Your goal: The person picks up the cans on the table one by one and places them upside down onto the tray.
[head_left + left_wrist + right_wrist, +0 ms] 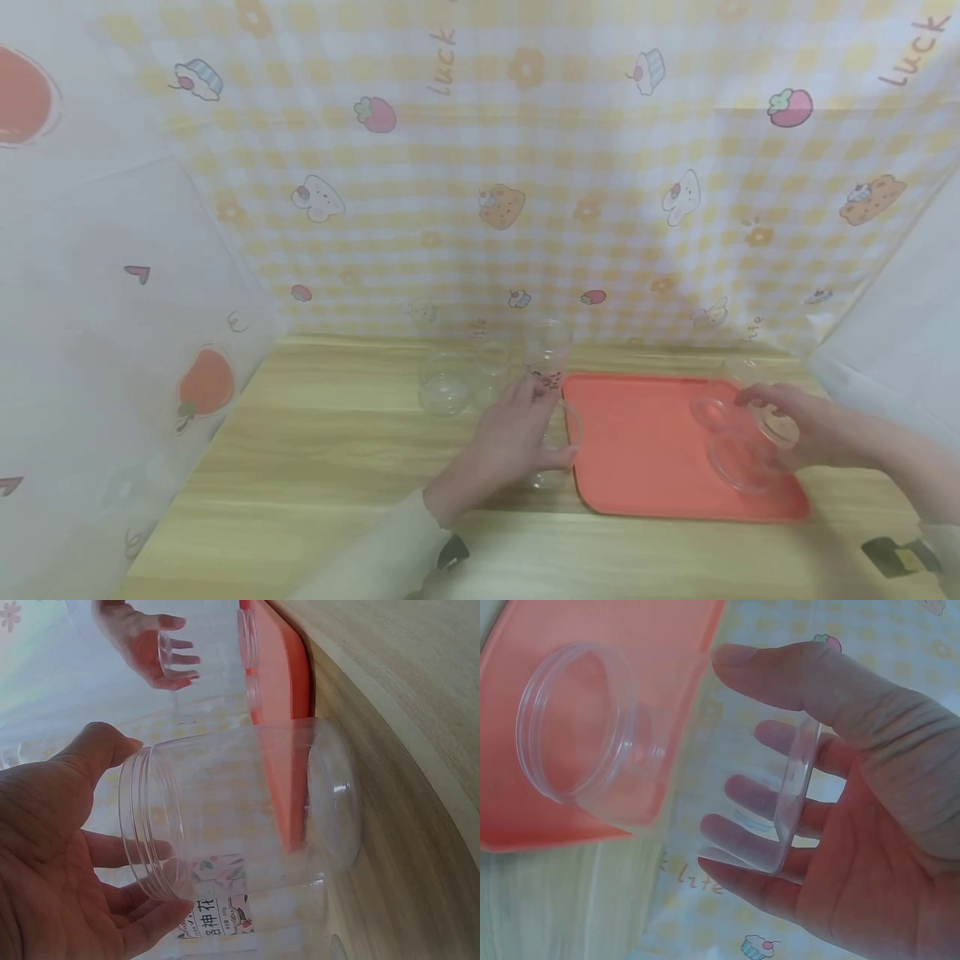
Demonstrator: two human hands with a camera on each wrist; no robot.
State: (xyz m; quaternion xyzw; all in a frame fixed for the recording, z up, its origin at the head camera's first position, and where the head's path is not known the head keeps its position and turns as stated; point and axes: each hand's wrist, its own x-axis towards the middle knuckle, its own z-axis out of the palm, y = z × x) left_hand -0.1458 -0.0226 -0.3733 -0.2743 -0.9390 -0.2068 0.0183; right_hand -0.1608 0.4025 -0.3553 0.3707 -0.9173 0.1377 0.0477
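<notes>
My left hand [502,442] grips a clear plastic jar [240,810] round its threaded neck, thumb on one side and fingers on the other. That jar stands upright on the wooden table, beside the tray's left edge. Over the right part of the orange tray [637,450], my right hand [813,429] holds another clear jar [574,727] around its base. This jar is upside down, its threaded mouth toward the tray; whether the rim touches the tray I cannot tell. Behind it, a further clear jar [708,412] shows faintly on the tray.
Behind my left hand stands a clear jar with a printed label [546,367]. More clear containers [444,387] stand to its left, near the back of the wooden table [300,442]. A yellow checked cloth [450,250] hangs behind the table; white sheets flank both sides.
</notes>
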